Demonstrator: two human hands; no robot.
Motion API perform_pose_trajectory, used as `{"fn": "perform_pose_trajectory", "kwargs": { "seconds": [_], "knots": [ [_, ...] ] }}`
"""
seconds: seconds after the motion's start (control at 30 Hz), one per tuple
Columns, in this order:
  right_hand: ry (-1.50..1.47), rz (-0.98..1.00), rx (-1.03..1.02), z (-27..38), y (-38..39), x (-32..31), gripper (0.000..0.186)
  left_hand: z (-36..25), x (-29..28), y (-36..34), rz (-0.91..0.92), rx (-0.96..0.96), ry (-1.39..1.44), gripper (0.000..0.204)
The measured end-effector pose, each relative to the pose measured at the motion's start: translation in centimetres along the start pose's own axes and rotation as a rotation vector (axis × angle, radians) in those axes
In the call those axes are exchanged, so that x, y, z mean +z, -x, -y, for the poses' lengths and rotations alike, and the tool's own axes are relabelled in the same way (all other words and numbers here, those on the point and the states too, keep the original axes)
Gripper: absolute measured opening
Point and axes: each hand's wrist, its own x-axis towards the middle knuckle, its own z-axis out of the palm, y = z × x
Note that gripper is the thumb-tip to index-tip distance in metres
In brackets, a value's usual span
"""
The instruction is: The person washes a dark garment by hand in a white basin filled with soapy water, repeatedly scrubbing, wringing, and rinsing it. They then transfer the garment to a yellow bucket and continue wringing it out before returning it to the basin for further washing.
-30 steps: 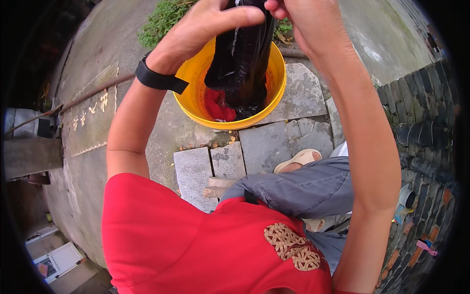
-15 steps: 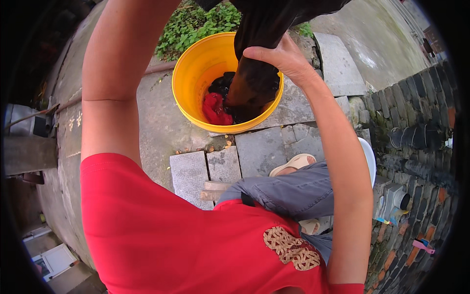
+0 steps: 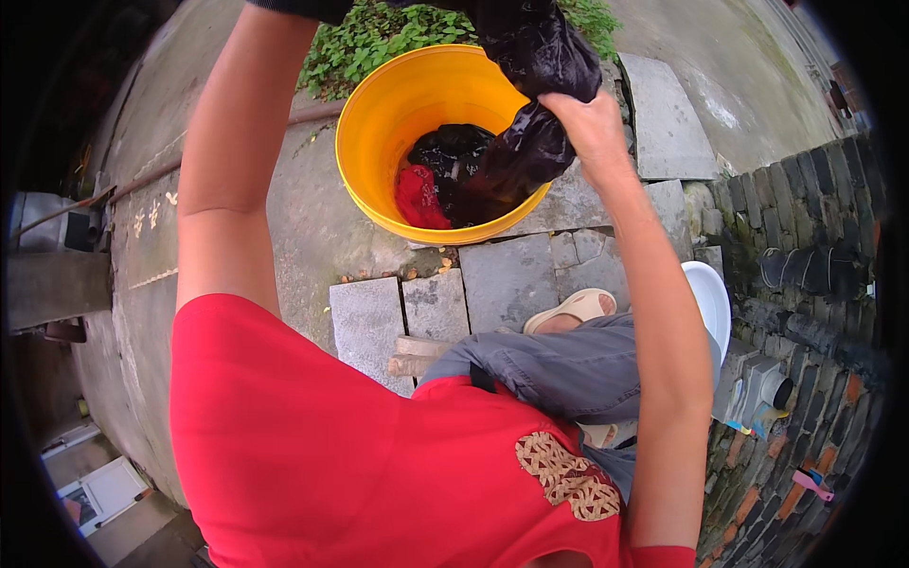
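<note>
My right hand (image 3: 595, 137) is closed around a wet, dark garment (image 3: 532, 151) above the right rim of a yellow bucket (image 3: 379, 104). Below the grip the cloth slants down into the bucket, bunched and glossy; above, it runs up past the top edge. Inside lie more black cloth (image 3: 450, 147) and a red cloth (image 3: 418, 194), partly under dark water. My left forearm (image 3: 248, 104) reaches up to the top edge, where dark fabric (image 3: 303, 8) overlaps it. The left hand itself is out of the picture.
Behind the bucket grow low green plants (image 3: 398, 38), with a pipe (image 3: 317, 112) at its left. Stone slabs (image 3: 507, 284) pave the near ground. By my right leg stands a white basin (image 3: 708, 308), beside a brick wall (image 3: 805, 379) at the right.
My right hand has moved a little right, its grip now around a bunched part of the garment. The cloth has swung right, uncovering more of the bucket's inside. My left arm has shifted slightly.
</note>
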Motion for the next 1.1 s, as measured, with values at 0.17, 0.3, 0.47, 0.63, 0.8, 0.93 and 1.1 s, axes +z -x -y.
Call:
{"fn": "perform_pose_trajectory", "kwargs": {
  "seconds": [0.17, 0.3, 0.47, 0.63, 0.8, 0.93, 1.1],
  "knots": [
    [-0.297, 0.178, -0.231, 8.8, 0.1, -0.8, 0.018, 6.6, -7.1, 8.2, 0.088, -0.484, -0.337, 0.034],
    [-0.48, 0.378, -0.359, 15.8, 1.3, 1.5, 0.019, 8.4, -9.9, 14.4, 0.129, -1.049, -0.639, 0.048],
    [-0.44, 0.422, -0.454, 17.9, 1.1, 1.4, 0.022, 7.8, -9.4, 13.0, 0.011, -0.156, -0.779, 0.048],
    [-0.661, 0.403, -0.199, 14.1, 1.4, 2.9, 0.019, 6.5, 2.4, 12.9, -0.109, -0.519, 0.466, 0.041],
    [-0.961, 0.188, -0.025, 8.1, -1.6, 1.9, 0.042, 7.7, 2.5, 17.5, 0.008, -0.835, 0.891, 0.043],
    [-0.855, 0.089, 0.274, 1.4, -4.1, 1.9, 0.033, 8.6, 2.6, 20.2, 0.048, -1.045, 0.776, 0.041],
    [-0.009, 0.353, 0.451, 0.4, -5.2, 1.8, 0.025, 8.6, 2.5, 21.1, -0.11, -1.39, 0.608, 0.034]
  ]
}}
